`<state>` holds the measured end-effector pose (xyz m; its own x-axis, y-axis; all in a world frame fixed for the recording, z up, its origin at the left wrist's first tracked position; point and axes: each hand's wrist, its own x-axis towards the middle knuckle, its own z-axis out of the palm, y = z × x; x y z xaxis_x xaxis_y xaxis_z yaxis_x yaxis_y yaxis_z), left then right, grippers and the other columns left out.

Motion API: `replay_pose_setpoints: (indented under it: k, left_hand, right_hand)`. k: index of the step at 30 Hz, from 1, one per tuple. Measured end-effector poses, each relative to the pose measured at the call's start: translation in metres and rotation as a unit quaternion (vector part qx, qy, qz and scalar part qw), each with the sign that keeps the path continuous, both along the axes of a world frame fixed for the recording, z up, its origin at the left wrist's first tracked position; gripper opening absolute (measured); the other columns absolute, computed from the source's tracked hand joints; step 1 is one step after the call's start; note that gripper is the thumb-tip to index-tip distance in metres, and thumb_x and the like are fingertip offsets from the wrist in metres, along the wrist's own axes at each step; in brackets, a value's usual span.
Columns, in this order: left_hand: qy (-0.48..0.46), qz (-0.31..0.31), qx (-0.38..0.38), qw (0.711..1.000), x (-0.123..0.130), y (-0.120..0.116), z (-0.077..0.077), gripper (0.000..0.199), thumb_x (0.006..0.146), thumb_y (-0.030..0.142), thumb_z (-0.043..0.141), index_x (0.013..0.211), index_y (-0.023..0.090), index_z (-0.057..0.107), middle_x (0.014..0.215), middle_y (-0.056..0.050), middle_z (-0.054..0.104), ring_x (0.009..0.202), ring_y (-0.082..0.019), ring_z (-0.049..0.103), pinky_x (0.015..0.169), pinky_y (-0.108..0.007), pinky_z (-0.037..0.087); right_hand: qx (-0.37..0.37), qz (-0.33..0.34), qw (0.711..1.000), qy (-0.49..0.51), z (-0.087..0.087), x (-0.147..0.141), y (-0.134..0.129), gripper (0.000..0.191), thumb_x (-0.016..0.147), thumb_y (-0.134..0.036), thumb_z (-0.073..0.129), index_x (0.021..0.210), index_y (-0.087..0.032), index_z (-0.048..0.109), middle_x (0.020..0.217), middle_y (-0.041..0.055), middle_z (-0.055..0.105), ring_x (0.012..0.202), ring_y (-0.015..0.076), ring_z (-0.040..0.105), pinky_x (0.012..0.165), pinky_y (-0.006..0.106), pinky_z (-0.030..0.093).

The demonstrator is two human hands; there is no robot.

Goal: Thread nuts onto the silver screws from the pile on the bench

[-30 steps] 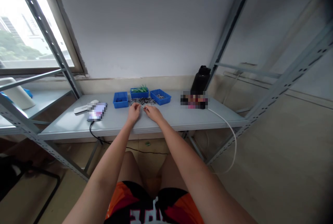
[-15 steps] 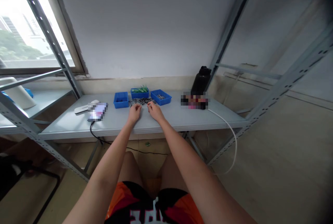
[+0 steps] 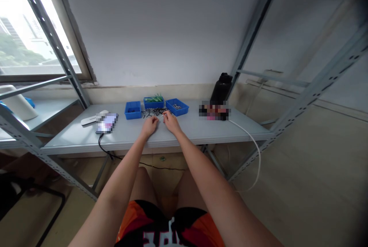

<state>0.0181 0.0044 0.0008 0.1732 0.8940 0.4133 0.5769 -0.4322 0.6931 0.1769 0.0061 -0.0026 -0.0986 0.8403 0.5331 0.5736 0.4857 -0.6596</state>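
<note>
Both hands are close together over the shelf top, just in front of a pile of small black and silvery pieces (image 3: pixel 155 112). My left hand (image 3: pixel 150 126) has its fingers pinched together; whatever is between them is too small to make out. The fingers of my right hand (image 3: pixel 171 122) are closed too, with a thin whitish piece (image 3: pixel 162 116) showing at the tips. Around the pile stand a blue bin with dark pieces (image 3: pixel 133 115), a blue bin with green strips (image 3: pixel 153 105) and a blue bin with small silvery pieces (image 3: pixel 181 112).
A phone (image 3: pixel 107 123) with a black cable and a white object (image 3: pixel 89 120) lie at the left. A black bottle (image 3: pixel 221 89) stands at the right behind a blurred-out item (image 3: pixel 214 111) with a white cable (image 3: pixel 253 139). Metal shelf posts (image 3: pixel 255 25) rise at both sides.
My left hand has moved slightly to the right and nearer to me, uncovering more of the pile. A thin whitish piece now shows at my right fingertips.
</note>
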Motion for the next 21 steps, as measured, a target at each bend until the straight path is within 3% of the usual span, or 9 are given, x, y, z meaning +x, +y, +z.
replay_pose_setpoints:
  k: [9, 14, 21]
  left_hand:
    - [-0.109, 0.071, 0.032, 0.991, -0.004, 0.003, 0.000, 0.010, 0.085, 0.020, 0.048, 0.079, 0.018, 0.056, 0.079, -0.006, 0.064, 0.078, -0.019, 0.060, 0.079, -0.032, 0.046]
    - [-0.127, 0.064, 0.049, 0.989, -0.004, 0.004, -0.001, 0.008, 0.085, 0.020, 0.049, 0.080, 0.018, 0.055, 0.082, -0.006, 0.064, 0.080, -0.019, 0.060, 0.079, -0.032, 0.047]
    - [-0.133, 0.060, 0.043, 0.988, -0.002, 0.001, 0.001, 0.008, 0.085, 0.020, 0.050, 0.081, 0.017, 0.056, 0.083, -0.007, 0.064, 0.080, -0.019, 0.060, 0.081, -0.032, 0.047]
  right_hand:
    - [-0.043, -0.002, 0.994, -0.098, 0.005, -0.002, -0.008, 0.023, 0.095, -0.028, 0.043, 0.108, -0.022, 0.060, 0.082, 0.0056, 0.069, 0.077, 0.0214, 0.062, 0.073, 0.029, 0.044]
    - [-0.049, -0.003, 0.984, -0.173, 0.005, -0.005, -0.010, 0.023, 0.095, -0.028, 0.045, 0.108, -0.022, 0.062, 0.094, 0.0078, 0.071, 0.084, 0.0223, 0.063, 0.074, 0.028, 0.043]
    - [-0.064, 0.000, 0.977, -0.201, 0.007, -0.005, -0.011, 0.025, 0.096, -0.028, 0.043, 0.111, -0.022, 0.062, 0.098, 0.0084, 0.072, 0.088, 0.0223, 0.064, 0.075, 0.028, 0.043]
